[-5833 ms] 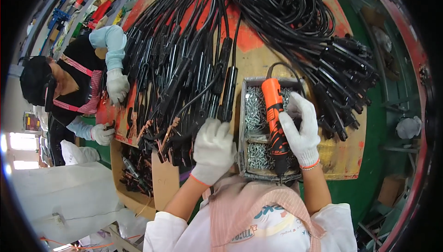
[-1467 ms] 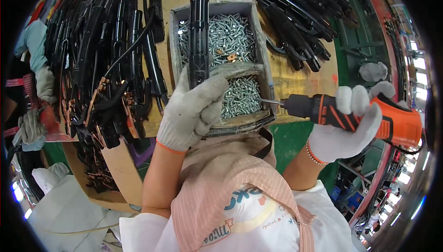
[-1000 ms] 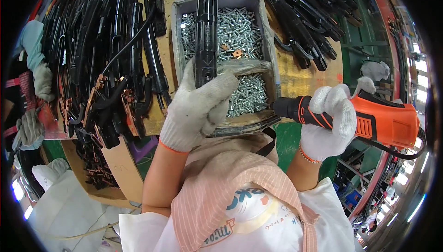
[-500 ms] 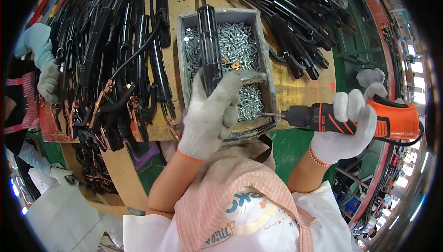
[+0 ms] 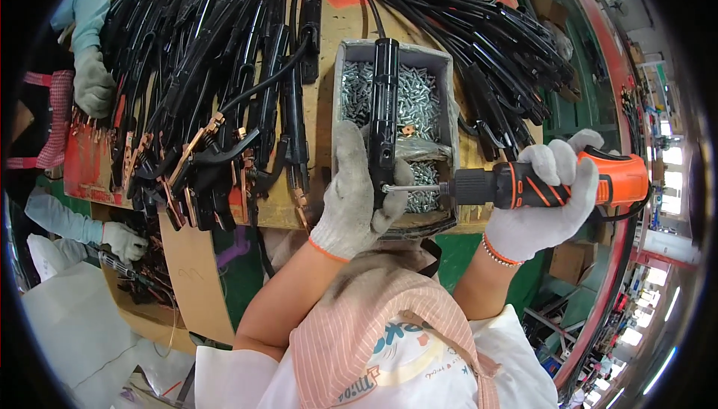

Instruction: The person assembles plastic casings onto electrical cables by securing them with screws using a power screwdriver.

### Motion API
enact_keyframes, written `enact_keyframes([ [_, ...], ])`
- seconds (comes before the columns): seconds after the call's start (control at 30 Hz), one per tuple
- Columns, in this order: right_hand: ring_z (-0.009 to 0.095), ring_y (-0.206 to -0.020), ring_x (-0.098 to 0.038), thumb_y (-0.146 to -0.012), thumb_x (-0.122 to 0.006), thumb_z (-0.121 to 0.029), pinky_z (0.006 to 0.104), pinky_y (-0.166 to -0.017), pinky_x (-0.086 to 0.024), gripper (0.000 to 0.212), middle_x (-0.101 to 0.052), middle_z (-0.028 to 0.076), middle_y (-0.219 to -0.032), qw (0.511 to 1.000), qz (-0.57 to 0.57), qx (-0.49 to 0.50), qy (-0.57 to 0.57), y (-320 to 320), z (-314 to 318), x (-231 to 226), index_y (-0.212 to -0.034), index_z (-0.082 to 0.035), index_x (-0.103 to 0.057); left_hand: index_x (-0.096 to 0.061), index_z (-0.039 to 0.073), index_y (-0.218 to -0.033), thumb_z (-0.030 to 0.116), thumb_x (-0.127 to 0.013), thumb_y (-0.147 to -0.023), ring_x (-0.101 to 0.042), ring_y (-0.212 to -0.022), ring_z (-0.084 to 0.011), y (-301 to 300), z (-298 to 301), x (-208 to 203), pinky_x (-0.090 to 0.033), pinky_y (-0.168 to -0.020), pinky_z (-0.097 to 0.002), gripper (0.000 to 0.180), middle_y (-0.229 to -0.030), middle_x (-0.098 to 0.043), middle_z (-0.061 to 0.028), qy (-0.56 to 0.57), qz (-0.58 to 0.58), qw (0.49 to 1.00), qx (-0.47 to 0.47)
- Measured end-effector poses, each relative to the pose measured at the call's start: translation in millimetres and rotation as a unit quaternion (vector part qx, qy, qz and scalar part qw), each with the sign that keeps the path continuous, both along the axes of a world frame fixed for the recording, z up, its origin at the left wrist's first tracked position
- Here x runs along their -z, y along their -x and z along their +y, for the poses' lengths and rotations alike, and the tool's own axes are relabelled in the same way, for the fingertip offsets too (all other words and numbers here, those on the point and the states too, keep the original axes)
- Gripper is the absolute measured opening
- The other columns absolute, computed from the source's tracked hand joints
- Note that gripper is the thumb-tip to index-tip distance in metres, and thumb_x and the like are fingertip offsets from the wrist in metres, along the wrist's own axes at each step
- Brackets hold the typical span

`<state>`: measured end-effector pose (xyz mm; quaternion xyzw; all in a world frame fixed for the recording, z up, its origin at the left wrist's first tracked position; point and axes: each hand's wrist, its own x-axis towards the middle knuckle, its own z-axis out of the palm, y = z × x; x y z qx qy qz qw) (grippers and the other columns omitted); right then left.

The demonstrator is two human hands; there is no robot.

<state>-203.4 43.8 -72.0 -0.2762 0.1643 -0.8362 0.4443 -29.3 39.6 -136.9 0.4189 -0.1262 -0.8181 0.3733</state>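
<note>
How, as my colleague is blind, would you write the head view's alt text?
Gloved right hand holds an orange power driver, its bit at the near end of a black cabled handle in the left hand, over a box of screws. Black cables spread across the table; a co-worker's hands show at left.

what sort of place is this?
Probably a factory assembly workshop: heaps of black-handled cables, a divided box of small screws, and an orange-and-black power screwdriver in the gloved right hand.
</note>
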Motion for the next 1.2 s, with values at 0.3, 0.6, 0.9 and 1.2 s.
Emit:
enact_keyframes([
  [0.3,0.007,-0.057,-0.029,-0.091,-0.054,-0.005,0.0213,-0.055,-0.029,0.035,-0.033,-0.005,-0.068,0.979,0.194,0.057,-0.010,-24,12,-9,-0.124,-0.006,-0.042,-0.056,0.009,-0.088,0.086,-0.023,-0.083,-0.043,-0.046,-0.0052,4,2,1,-0.027,-0.035,-0.0181,0.083,-0.061,-0.049,0.0006,0.022,-0.097,0.993,0.058],
  [0.6,0.010,-0.050,-0.035,-0.084,-0.061,-0.004,0.0217,-0.050,-0.036,0.038,-0.041,0.000,-0.069,0.973,0.204,-0.083,0.065,-25,0,-17,-0.116,-0.012,-0.041,-0.057,0.012,-0.095,0.086,-0.029,-0.083,-0.049,-0.051,-0.0068,9,0,7,-0.036,-0.042,-0.0192,0.080,-0.069,-0.055,0.0012,-0.001,-0.060,0.998,-0.003],
  [0.9,0.007,-0.052,-0.040,-0.080,-0.072,-0.007,0.0219,-0.056,-0.041,0.037,-0.049,-0.001,-0.074,0.895,0.278,-0.325,0.127,-13,-27,-31,-0.104,-0.016,-0.045,-0.053,0.015,-0.117,0.082,-0.030,-0.087,-0.052,-0.056,-0.0074,5,0,15,-0.040,-0.045,-0.0201,0.077,-0.075,-0.058,0.0022,0.055,-0.067,0.996,0.023],
  [1.2,0.034,-0.064,-0.062,-0.096,-0.055,-0.047,0.0353,-0.061,-0.054,0.035,-0.064,0.019,-0.086,0.944,0.157,-0.258,0.135,-13,-12,-19,-0.106,-0.019,-0.038,-0.042,0.020,-0.137,0.077,-0.034,-0.090,-0.051,-0.057,-0.0067,-1,-5,15,-0.041,-0.045,-0.0193,0.075,-0.077,-0.059,0.0014,-0.023,0.026,0.999,0.025],
])
